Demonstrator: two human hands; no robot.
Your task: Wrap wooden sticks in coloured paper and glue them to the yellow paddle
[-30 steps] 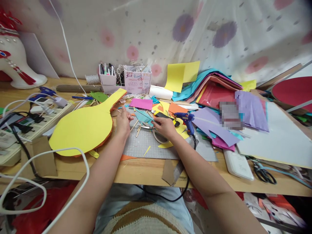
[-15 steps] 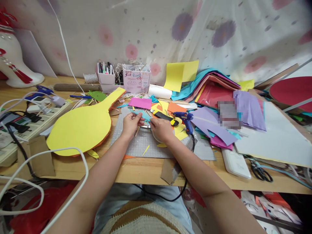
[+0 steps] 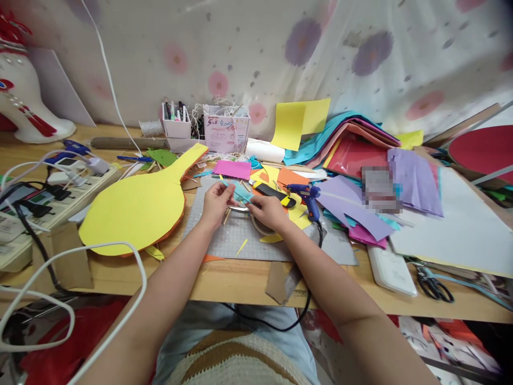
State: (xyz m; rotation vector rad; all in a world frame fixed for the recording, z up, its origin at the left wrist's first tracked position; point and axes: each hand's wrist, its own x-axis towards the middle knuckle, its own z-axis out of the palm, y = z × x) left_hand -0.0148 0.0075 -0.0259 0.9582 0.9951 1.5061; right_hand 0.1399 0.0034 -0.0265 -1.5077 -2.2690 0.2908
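Note:
A small strip of light blue paper (image 3: 242, 192) is stretched between my two hands over the grey cutting mat (image 3: 224, 243). My left hand (image 3: 218, 202) pinches its left end between thumb and fingers. At the other end, my right hand (image 3: 269, 212) is closed on the strip, its fingertips pointing left. Beneath the right hand a roll of tape (image 3: 259, 226) shows in part. A black and yellow utility knife (image 3: 274, 193) lies just beyond that hand, and a blue glue gun (image 3: 306, 198) rests to its right with its cord running toward me.
Left of the mat lies a large yellow paddle-shaped cutout (image 3: 132, 208). A power strip (image 3: 96, 182) with several cables fills the left edge. Purple paper (image 3: 352, 203), a white power bank (image 3: 391, 271) and black scissors (image 3: 435, 283) are on the right. A pen box (image 3: 176, 127) stands behind.
The blue strip has turned slightly between my fingers and shows more clearly. My hands stay nearly in place, and the whole view has shifted a little.

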